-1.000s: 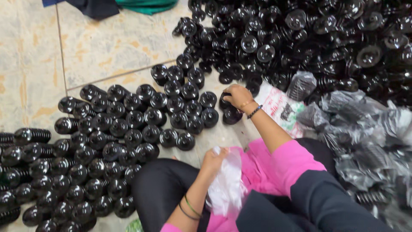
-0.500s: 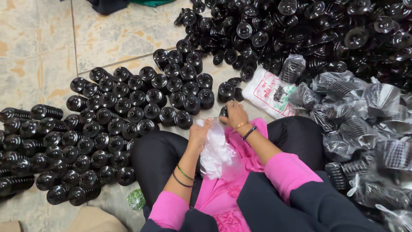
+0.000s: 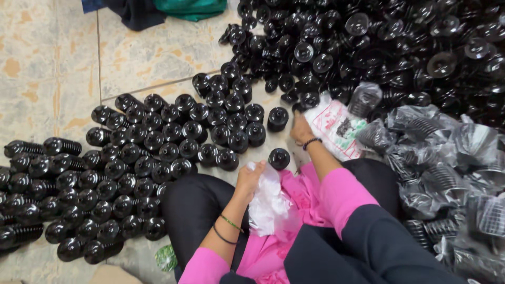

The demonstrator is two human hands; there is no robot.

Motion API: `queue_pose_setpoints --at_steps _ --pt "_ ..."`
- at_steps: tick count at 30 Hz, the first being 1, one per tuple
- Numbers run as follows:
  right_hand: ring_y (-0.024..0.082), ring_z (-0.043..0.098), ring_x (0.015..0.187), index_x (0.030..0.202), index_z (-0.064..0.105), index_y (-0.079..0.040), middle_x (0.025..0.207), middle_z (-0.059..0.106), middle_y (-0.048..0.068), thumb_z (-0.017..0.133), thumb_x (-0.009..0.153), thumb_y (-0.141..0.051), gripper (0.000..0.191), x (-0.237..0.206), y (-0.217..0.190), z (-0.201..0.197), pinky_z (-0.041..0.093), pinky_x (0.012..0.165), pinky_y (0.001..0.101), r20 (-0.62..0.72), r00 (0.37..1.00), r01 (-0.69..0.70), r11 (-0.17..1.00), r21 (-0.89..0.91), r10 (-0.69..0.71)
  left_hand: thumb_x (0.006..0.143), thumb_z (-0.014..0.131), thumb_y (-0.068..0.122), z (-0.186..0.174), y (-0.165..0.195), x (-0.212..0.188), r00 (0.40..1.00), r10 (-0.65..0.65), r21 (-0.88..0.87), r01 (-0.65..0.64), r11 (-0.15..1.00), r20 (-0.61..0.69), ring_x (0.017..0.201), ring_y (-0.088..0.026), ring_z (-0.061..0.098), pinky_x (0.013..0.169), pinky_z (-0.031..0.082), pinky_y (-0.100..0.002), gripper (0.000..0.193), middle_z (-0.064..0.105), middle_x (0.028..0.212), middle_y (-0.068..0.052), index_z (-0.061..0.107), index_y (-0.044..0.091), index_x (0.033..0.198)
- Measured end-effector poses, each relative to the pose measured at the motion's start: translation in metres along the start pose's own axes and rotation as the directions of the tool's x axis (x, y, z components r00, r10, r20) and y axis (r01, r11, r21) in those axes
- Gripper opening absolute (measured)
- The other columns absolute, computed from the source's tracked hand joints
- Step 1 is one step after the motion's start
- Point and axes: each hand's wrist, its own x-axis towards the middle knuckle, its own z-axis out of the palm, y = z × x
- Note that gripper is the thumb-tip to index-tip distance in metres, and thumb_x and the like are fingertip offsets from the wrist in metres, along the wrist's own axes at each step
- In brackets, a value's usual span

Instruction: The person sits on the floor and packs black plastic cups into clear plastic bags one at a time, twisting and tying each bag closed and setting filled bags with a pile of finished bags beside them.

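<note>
I sit on the floor among black ribbed rubber bellows. My left hand (image 3: 250,176) grips a bunch of thin white plastic bags (image 3: 268,202) on my lap. My right hand (image 3: 301,129), with a dark bracelet, is stretched forward to the edge of the big loose heap of bellows (image 3: 368,47), beside a printed white bag (image 3: 336,126). Its fingers point away from me, and I cannot see whether they hold anything. One bellows (image 3: 279,158) stands alone just ahead of my left hand, and another (image 3: 277,118) stands a little farther out.
Rows of upright bellows (image 3: 158,142) cover the tiled floor (image 3: 47,63) to my left. Bellows packed in clear plastic bags (image 3: 447,158) pile up on my right. Dark and green cloth (image 3: 173,8) lies at the top edge. A small green wrapper (image 3: 166,257) lies by my left knee.
Half a second ago my right hand was at the white bags beside my left hand. It has since reached out to the heap's edge. A single bellows now stands alone before my lap.
</note>
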Motion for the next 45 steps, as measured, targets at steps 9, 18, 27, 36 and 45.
queue_pose_setpoints --at_steps 9,18,27,36,45 --pt "0.011 0.066 0.108 0.137 0.055 -0.001 0.120 0.069 0.006 0.064 0.098 -0.033 0.051 -0.092 -0.010 -0.028 0.054 0.093 0.0262 0.320 0.938 -0.180 0.598 0.781 -0.136 0.099 0.070 0.025 0.009 0.062 -0.053 0.881 0.470 0.163 -0.473 0.866 0.062 0.068 -0.001 0.054 0.057 0.044 -0.020 0.021 0.068 0.079 0.005 0.074 0.004 0.100" --pt "0.007 0.059 0.083 0.111 0.069 0.005 0.097 0.069 0.004 0.071 0.098 -0.012 0.021 -0.153 0.004 -0.048 0.048 0.073 0.0241 0.219 0.964 -0.120 0.487 0.865 -0.152 0.092 0.076 0.014 0.031 0.102 -0.105 0.875 0.424 0.054 -0.448 0.893 0.235 0.086 -0.004 0.063 0.076 0.052 -0.021 0.020 0.073 0.095 0.002 0.075 0.001 0.107" --pt "0.004 0.060 0.081 0.101 0.071 0.002 0.091 0.070 -0.001 0.068 0.097 -0.013 0.016 -0.189 -0.016 -0.053 0.048 0.072 0.0212 0.216 0.950 -0.103 0.430 0.897 -0.225 0.095 0.075 0.018 0.025 0.095 -0.131 0.806 0.539 0.270 -0.591 0.760 0.245 0.082 -0.008 0.066 0.074 0.053 -0.023 0.020 0.076 0.090 -0.003 0.076 0.000 0.101" --pt "0.003 0.047 0.067 0.088 0.069 0.002 0.074 0.058 -0.003 0.068 0.103 -0.021 0.027 -0.203 -0.005 -0.037 0.039 0.057 0.0233 -0.095 0.986 0.164 0.709 0.686 -0.136 0.095 0.073 0.030 0.037 0.076 -0.119 0.890 0.376 0.084 -0.408 0.909 0.257 0.062 -0.001 0.049 0.052 0.040 -0.022 0.027 0.061 0.072 0.007 0.069 0.005 0.086" --pt "0.001 0.044 0.063 0.086 0.059 -0.013 0.074 0.052 -0.009 0.063 0.103 -0.028 0.023 -0.164 0.039 -0.019 0.036 0.054 0.0201 0.199 0.979 -0.189 0.202 0.961 -0.033 0.107 0.063 0.035 0.069 0.040 -0.068 0.801 0.534 0.462 -0.595 0.657 0.272 0.059 -0.007 0.043 0.052 0.038 -0.028 0.046 0.049 0.060 -0.001 0.061 0.003 0.074"
